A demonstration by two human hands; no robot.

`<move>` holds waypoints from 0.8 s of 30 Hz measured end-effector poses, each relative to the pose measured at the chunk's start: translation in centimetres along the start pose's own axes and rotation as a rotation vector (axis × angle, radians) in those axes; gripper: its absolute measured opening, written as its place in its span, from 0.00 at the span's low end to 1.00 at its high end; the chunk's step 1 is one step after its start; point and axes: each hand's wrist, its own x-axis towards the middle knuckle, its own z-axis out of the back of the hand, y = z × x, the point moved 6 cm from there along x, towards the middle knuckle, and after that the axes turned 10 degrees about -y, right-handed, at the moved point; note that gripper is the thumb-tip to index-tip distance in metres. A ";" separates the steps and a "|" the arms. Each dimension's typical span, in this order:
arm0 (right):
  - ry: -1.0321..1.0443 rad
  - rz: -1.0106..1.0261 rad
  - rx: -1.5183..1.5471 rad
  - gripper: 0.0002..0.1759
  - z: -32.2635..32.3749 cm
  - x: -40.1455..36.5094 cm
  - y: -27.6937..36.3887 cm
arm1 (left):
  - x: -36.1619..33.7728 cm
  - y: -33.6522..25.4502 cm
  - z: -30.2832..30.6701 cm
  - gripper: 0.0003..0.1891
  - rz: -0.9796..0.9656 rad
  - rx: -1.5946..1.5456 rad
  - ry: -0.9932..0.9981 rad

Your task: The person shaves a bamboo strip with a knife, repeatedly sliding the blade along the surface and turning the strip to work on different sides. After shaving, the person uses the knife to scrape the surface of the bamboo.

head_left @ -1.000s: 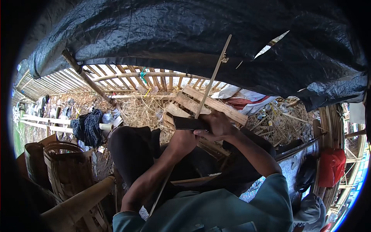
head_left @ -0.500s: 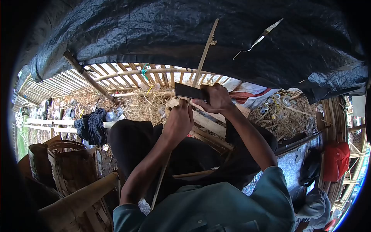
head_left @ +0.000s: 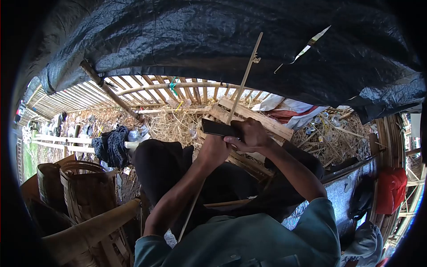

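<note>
So the biggest thing is the black tarp, up past the slatted wood panel. Left of that panel there's a tall bamboo basket; its inside is too dark to tell what's in it. Red bag sits right of the panel, contents hidden.

The bamboo strip slants up from the lap and crosses in front of the panel. I'd guess it's light, stiffish but springy, edges maybe splintery, so best held mid-length, near the cut. Dark flat blade lies across it just this side of the panel, probably heavier.

Right hand has a firm grip on the blade's end; left hand has its grip closed round the strip. Small shaving curl hangs near the strip's far end.
</note>
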 end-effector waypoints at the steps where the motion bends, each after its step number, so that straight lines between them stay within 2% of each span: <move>1: -0.004 -0.035 -0.005 0.29 0.8 1.1 -1.3 | 0.2 0.2 -0.3 0.04 0.111 0.064 0.038; 3: -0.005 -0.101 -0.077 0.27 1.5 2.3 -2.9 | 0.7 0.5 -0.7 0.07 0.323 0.190 0.128; 4: 0.002 -0.118 -0.149 0.26 1.9 2.6 -3.3 | 0.8 0.4 -0.9 0.09 0.287 0.189 0.109; 5: -0.172 -0.025 -0.085 0.27 2.1 2.6 -3.3 | 1.1 0.5 -0.8 0.10 0.245 0.194 0.085; 11: -0.091 -0.088 -0.133 0.29 2.2 2.5 -2.0 | 1.0 0.2 0.0 0.09 0.240 0.188 0.078; 14: -0.015 -0.156 -0.026 0.29 1.6 1.4 -1.9 | 0.7 -0.1 0.0 0.07 0.225 0.130 0.057; 15: 0.032 -0.095 -0.030 0.28 1.2 1.0 -1.5 | 0.7 -0.2 0.0 0.07 0.226 0.110 0.051; 18: 0.019 0.088 -0.080 0.32 0.2 -0.6 0.6 | 0.3 -0.9 0.2 0.08 -0.206 0.061 -0.056; 19: 0.152 0.003 0.052 0.32 -0.1 -0.4 0.6 | 0.2 -1.2 0.2 0.08 -0.228 0.051 -0.047; 20: 0.050 0.105 -0.042 0.32 -0.1 0.0 -0.5 | 0.3 -0.8 -0.2 0.08 -0.086 0.104 0.004; 22: -0.095 -0.003 -0.126 0.32 1.9 1.8 -4.8 | -0.7 -0.6 -0.7 0.09 0.216 0.199 0.126; 23: -0.198 -0.287 0.027 0.32 4.1 3.8 -8.4 | -1.3 -0.6 -0.5 0.10 0.166 0.188 0.087; 24: -0.177 -0.612 0.044 0.33 6.2 4.4 -12.3 | -1.6 -0.7 -0.6 0.09 0.178 0.175 0.102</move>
